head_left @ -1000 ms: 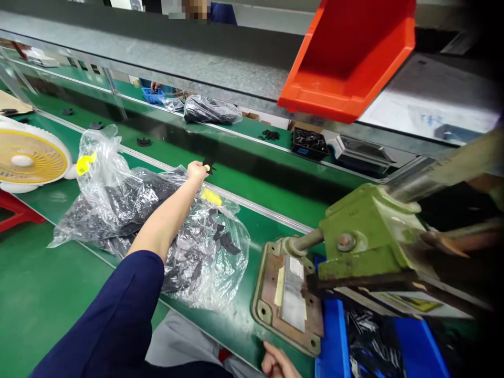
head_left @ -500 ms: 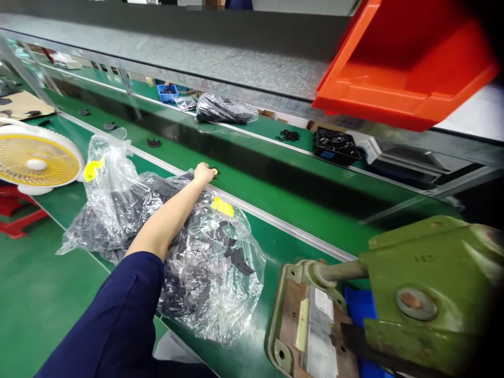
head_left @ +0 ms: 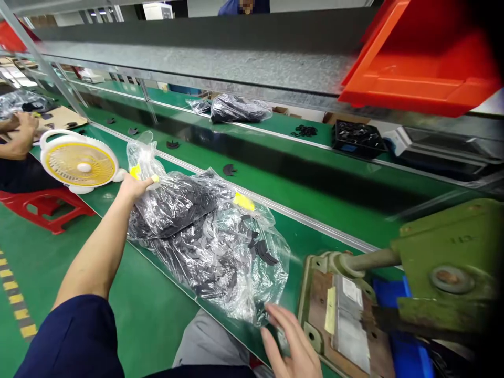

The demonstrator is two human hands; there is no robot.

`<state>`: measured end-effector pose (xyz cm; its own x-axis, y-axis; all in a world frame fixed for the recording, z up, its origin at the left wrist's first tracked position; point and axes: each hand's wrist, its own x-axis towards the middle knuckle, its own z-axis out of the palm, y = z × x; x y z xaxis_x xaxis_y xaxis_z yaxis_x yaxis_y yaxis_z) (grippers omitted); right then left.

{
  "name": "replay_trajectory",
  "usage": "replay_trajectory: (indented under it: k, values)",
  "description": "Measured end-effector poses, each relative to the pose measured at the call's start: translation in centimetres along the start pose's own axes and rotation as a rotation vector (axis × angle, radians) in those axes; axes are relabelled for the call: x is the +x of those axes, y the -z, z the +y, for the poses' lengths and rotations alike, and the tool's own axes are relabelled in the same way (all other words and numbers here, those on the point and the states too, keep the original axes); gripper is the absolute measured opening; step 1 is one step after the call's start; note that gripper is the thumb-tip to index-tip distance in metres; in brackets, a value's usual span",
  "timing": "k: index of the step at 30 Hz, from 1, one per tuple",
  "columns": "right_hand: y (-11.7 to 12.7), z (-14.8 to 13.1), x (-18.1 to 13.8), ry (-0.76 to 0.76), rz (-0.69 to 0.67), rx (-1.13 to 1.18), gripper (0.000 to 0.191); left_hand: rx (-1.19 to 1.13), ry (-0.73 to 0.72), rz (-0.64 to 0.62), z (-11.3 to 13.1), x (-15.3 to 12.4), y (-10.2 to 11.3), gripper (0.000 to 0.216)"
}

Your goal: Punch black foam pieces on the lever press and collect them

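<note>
My left hand (head_left: 136, 188), with a yellow cover on the thumb tip, is closed on the upper left side of a clear plastic bag (head_left: 179, 202) full of dark parts. A second clear plastic bag (head_left: 220, 262) lies beside it, partly under it, with grey and black curved parts inside. At that bag's near right edge is my right hand (head_left: 293, 344), its fingers stretched out and apart; whether they touch the plastic is hard to tell. A black curved part (head_left: 229, 169) lies on the green belt (head_left: 275, 197) beyond the bags.
A white and yellow fan (head_left: 83, 167) stands at left, near another person's hands (head_left: 27, 126). A green hand press (head_left: 444, 273) is at right. Overhead, a metal shelf (head_left: 197, 71) carries a red bin (head_left: 421, 89). More curved parts (head_left: 172, 144) lie along the belt.
My left hand has moved back from the black part on the belt to the left bag. My right hand has come into view at lower right. The view has shifted left.
</note>
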<state>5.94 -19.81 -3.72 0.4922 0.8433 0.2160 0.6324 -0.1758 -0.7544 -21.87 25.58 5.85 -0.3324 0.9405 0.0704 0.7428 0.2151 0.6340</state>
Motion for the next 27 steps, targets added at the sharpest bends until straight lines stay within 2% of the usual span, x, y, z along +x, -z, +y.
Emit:
replay_trajectory:
  k: [2,3,6,9,11,12,13,15,16,17,21,24,27]
  values:
    - [-1.4,-1.2,3.5,0.177,-0.091,-0.081,0.044,-0.124,0.026,-0.142,-0.5,1.2,-1.4,0.059]
    - [-2.2,-1.7,5.2,0.222,-0.089,-0.124,0.050,-0.181,0.006,-0.163,-0.4,1.5,-1.9,0.043]
    - [-5.0,-3.1,10.1,0.268,-0.129,-0.208,0.064,-0.377,-0.012,-0.057,0.6,2.0,-2.1,0.022]
    - [-7.8,-4.4,13.9,0.242,-0.249,-0.260,0.076,-0.518,0.041,0.088,2.8,2.8,0.0,0.018]
    - [-9.5,-5.0,15.6,0.230,-0.325,-0.271,0.084,-0.569,0.024,0.148,4.8,3.5,2.0,0.025]
    - [-10.3,-5.1,16.2,0.235,-0.351,-0.266,0.083,-0.624,-0.008,0.168,5.9,3.8,3.0,0.029]
    - [-10.8,-5.2,16.6,0.246,-0.366,-0.255,0.075,-0.677,-0.045,0.174,7.0,4.2,3.9,0.032]
    - [-11.4,-4.8,16.9,0.268,-0.365,-0.222,0.045,-0.751,-0.114,0.188,9.0,4.8,5.4,0.036]
    - [-11.3,-4.5,16.8,0.273,-0.347,-0.202,0.032,-0.757,-0.134,0.206,9.8,5.2,6.0,0.037]
    - [-10.9,-4.1,16.6,0.273,-0.317,-0.180,0.028,-0.750,-0.144,0.233,10.5,5.7,6.3,0.038]
    - [-7.1,-1.9,15.3,0.222,-0.121,-0.094,0.040,-0.661,-0.122,0.332,11.0,7.9,6.0,0.040]
    - [-4.0,0.0,13.9,0.118,0.065,-0.075,0.040,-0.568,-0.126,0.332,9.0,9.1,4.0,0.036]
    - [-2.6,1.3,12.6,0.009,0.192,-0.089,0.043,-0.411,-0.169,0.327,5.7,9.6,1.7,0.034]
